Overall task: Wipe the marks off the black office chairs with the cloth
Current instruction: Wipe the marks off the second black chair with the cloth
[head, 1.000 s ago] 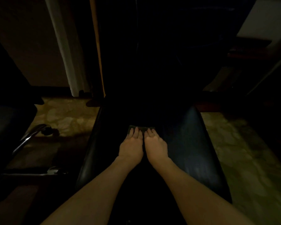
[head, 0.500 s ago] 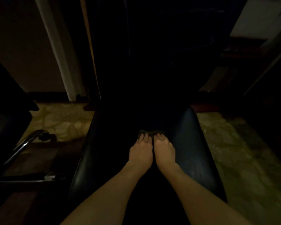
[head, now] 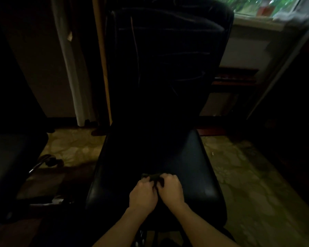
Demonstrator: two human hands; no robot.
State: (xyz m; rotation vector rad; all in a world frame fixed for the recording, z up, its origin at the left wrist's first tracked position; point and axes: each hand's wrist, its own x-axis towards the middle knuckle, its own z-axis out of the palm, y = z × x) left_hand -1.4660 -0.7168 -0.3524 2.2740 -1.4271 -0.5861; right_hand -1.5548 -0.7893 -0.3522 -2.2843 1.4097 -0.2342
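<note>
A black office chair (head: 191,157) stands straight ahead in dim light, its tall backrest rising to the top of the view. A small dark cloth (head: 152,177) lies bunched on the front middle of the seat. My left hand (head: 143,194) and my right hand (head: 170,188) sit side by side on the seat, fingers curled into the cloth and gripping it from the near side. Most of the cloth is hidden under my fingers.
A second black chair (head: 9,157) with a chrome base leg (head: 41,162) stands at the left. Patterned floor (head: 248,184) runs along both sides of the seat. A window (head: 268,6) is at the top right, a pale curtain (head: 68,65) behind left.
My fingers were flat on the cloth; now both hands have curled and bunched it up, drawn nearer the seat's front. The camera has tilted up, showing the backrest and window.
</note>
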